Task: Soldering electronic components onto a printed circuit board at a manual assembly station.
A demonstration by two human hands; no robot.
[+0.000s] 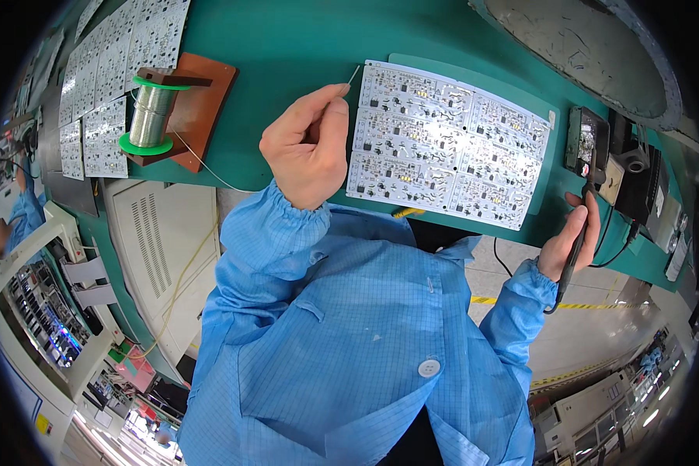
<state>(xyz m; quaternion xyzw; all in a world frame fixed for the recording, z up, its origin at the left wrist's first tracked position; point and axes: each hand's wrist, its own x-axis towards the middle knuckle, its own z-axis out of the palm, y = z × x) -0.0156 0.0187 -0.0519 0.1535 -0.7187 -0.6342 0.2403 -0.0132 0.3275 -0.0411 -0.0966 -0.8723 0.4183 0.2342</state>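
A white panel of circuit boards [450,144] with small parts on it lies on the green mat. At its upper left corner, my left hand [309,144] pinches a thin solder wire [355,74], its end sticking out past the fingertips. The wire trails from a spool of solder [152,116] with green flanges, on a brown stand [202,109]. Right of the panel, my right hand [573,237] grips a dark soldering iron [575,252]. The iron's front end points into a small black box [589,140]; its tip is hard to make out.
More white circuit panels [120,70] lie at the far left. A soldering station [637,182] with cables stands at the right, below a grey rounded hood [590,54]. A white cabinet [159,241] is under the table on the left. Another person [15,225] is at the far left.
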